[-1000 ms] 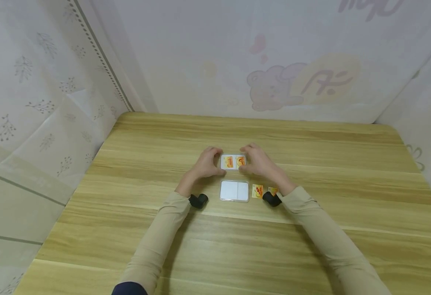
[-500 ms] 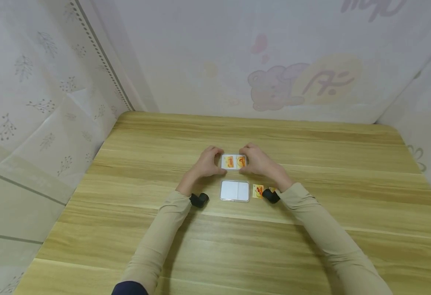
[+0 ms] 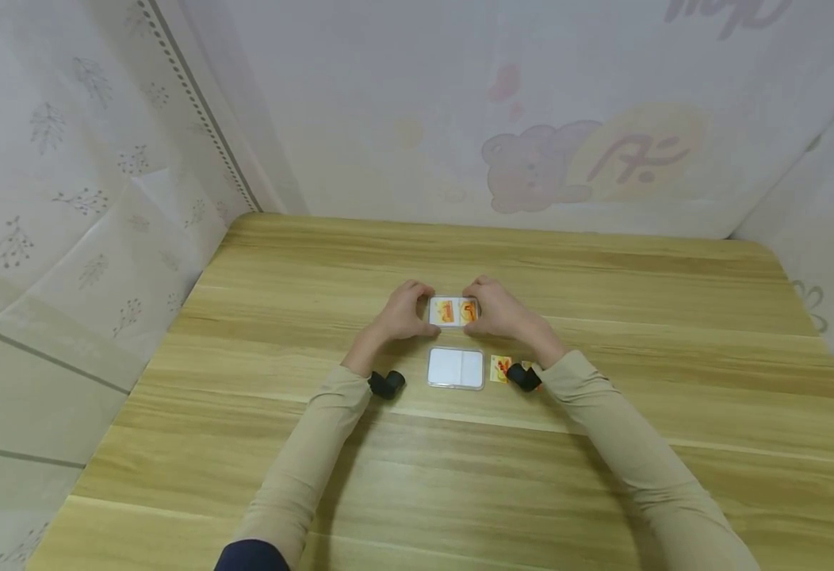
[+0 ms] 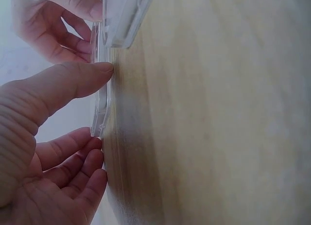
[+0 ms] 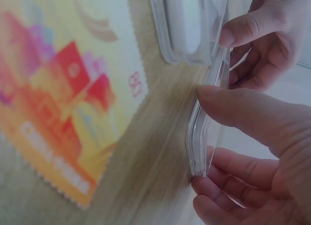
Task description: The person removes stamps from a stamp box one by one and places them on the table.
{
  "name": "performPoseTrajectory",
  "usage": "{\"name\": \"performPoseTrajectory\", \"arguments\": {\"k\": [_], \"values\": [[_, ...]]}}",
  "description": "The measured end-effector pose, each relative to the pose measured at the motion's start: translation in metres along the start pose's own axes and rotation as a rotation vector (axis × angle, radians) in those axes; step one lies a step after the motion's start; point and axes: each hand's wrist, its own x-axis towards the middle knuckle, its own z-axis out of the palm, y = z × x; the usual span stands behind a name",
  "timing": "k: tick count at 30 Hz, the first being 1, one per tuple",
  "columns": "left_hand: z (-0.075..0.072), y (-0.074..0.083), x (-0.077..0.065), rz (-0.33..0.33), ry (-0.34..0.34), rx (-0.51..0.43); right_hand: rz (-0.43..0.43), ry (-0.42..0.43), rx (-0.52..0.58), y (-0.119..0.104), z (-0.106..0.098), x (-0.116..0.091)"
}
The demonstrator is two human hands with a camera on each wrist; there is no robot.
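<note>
In the head view, a clear stamp case (image 3: 457, 312) with two orange-and-yellow stamps in it lies between both hands. My left hand (image 3: 400, 314) holds its left end, thumb along the near edge and fingers by the far side. At the right end, my right hand (image 3: 502, 312) grips it the same way. Seen edge-on in the right wrist view, the case (image 5: 198, 137) looks like layered clear plastic close over the table, with the right thumb (image 5: 233, 106) against its edge. The left thumb (image 4: 73, 84) presses likewise in the left wrist view.
A second clear case (image 3: 456, 368) with white panels lies just nearer. To its right is a loose stamp (image 3: 499, 368); another beyond it is mostly hidden by the right wrist camera (image 3: 523, 377). The left wrist camera (image 3: 387, 385) hangs over the wooden tabletop (image 3: 417, 484).
The right hand has shifted slightly left, and its wrist camera now covers more of the outer loose stamp. Both hands stay at the ends of the far case.
</note>
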Motion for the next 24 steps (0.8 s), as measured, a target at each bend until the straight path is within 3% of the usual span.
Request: {"name": "performPoseTrajectory", "arguments": {"k": [24], "values": [[-0.0016,-0.0009,0.0004,-0.016,-0.020,-0.002,-0.025,0.053,-0.048,-0.0006,-0.0034,-0.0046]]}}
